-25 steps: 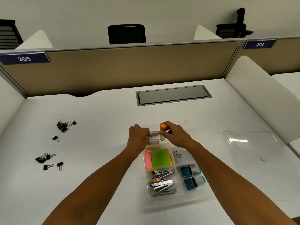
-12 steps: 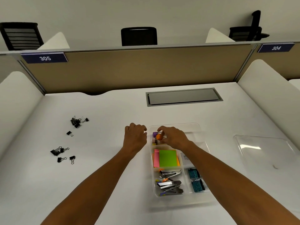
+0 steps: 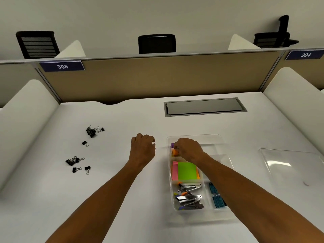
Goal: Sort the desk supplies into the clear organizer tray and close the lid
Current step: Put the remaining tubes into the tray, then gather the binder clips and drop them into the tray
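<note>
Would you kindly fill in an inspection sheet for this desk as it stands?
Surface: white desk, bare in front of the left hand.
Job's things: clear organizer tray holds sticky notes, staplers, teal items and an orange-capped item; clear lid lies off, to the right.
Clutter: black binder clips in two loose groups on the left, unsorted.
Grippers: right hand over the tray's far-left compartment at the orange-capped item; left hand loosely curled beside the tray, holding nothing visible.
Cables: nothing seen; cable hatch closed.
Surroundings: partition, tags 305 and 304, chairs behind.
</note>
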A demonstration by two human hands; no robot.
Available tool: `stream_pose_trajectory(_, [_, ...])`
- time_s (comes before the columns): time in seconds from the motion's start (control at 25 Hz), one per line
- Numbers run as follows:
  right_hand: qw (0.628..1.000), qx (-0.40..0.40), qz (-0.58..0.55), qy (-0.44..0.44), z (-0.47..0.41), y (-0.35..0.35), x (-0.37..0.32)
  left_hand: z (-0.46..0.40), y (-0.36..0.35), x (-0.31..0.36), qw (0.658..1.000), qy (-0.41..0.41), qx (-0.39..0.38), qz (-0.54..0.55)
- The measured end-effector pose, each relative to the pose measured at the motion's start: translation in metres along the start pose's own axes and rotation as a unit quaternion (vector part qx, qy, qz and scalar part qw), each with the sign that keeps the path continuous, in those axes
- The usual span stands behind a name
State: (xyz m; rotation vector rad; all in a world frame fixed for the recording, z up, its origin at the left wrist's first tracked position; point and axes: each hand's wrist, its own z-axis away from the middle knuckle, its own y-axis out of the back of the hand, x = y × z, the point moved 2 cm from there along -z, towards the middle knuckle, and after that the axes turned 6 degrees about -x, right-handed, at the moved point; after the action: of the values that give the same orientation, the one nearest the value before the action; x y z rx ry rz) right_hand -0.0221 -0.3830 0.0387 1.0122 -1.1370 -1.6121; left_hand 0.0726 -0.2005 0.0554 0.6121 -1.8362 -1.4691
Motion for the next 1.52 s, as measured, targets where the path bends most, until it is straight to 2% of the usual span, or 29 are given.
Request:
stream_pose_trajectory(0.36, [0.996, 0.060, -0.063, 0.025, 0.005, 0.024, -0.031, 0.024, 0.016, -0.012, 1.000, 0.006, -0.004, -0.001])
stream_pose_trajectory(0.48, [0.993, 0.068, -0.078, 0.063, 0.002, 0.034, -0.054, 0.036, 0.022, -0.028, 1.000, 0.021, 0.004, -0.003])
stream_pose_trajectory(0.68, [0.981, 0.038, -0.117, 0.148, -0.010, 0.041, -0.107, 0.053, 0.032, -0.070, 0.998, 0.061, 0.023, -0.009])
stream_pose_trajectory(0.84, [0.974, 0.025, -0.129, 0.182, -0.026, 0.040, -0.148, 0.065, 0.038, -0.111, 0.994, 0.101, 0.030, -0.005])
stream_pose_trajectory(1.2, [0.970, -0.022, -0.138, 0.198, -0.062, 0.019, -0.210, 0.091, 0.038, -0.211, 0.982, 0.185, 0.028, 0.013])
stream_pose_trajectory(1.4, [0.967, -0.031, -0.145, 0.206, -0.088, 0.011, -0.249, 0.095, 0.033, -0.265, 0.970, 0.225, 0.050, 0.079])
stream_pose_trajectory(1.52, [0.969, -0.027, -0.144, 0.197, -0.108, 0.006, -0.273, 0.096, 0.021, -0.287, 0.968, 0.233, 0.014, 0.090])
